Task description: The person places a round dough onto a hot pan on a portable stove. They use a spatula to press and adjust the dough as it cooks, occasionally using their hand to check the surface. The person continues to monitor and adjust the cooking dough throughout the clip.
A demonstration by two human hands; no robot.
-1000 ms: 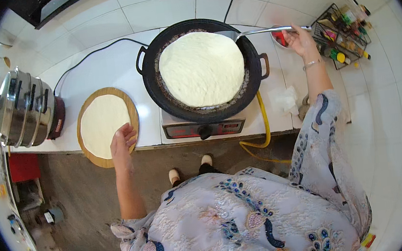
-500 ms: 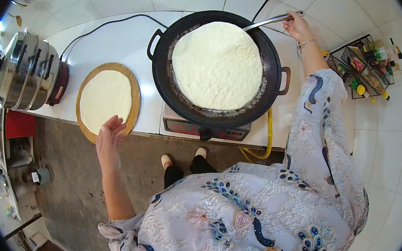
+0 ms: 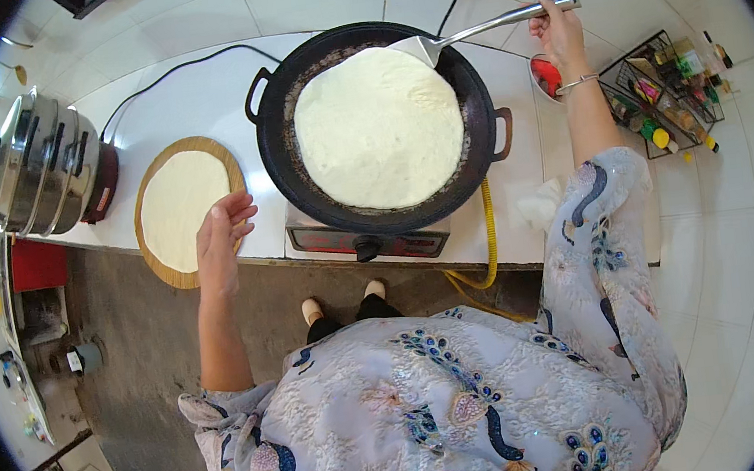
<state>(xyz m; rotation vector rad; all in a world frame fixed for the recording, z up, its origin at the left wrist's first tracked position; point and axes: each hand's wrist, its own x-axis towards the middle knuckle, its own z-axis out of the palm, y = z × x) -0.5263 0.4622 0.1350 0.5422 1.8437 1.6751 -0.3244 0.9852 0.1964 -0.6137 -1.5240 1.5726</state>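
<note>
A large pale flatbread (image 3: 375,138) lies flat in a black two-handled pan (image 3: 281,167) on a gas stove (image 3: 420,242). My right hand (image 3: 559,33) grips the end of a metal spatula (image 3: 492,24), whose blade rests at the bread's upper right edge. At the left, a second round of dough (image 3: 184,211) sits on a round wooden board (image 3: 232,173). My left hand (image 3: 224,239) hovers by the board's right edge, holding nothing, with its fingers loosely apart.
A stacked steamer (image 3: 48,166) stands at the counter's far left. To the right are a red-and-white bowl (image 3: 547,76), partly behind my right wrist, and a wire rack (image 3: 664,100) of bottles and jars. A yellow hose (image 3: 490,232) runs down from the stove.
The spatula has drawn back to the right, so its blade now shows at the bread's edge. My left hand has shifted right relative to the board. The whole view has also shifted slightly.
</note>
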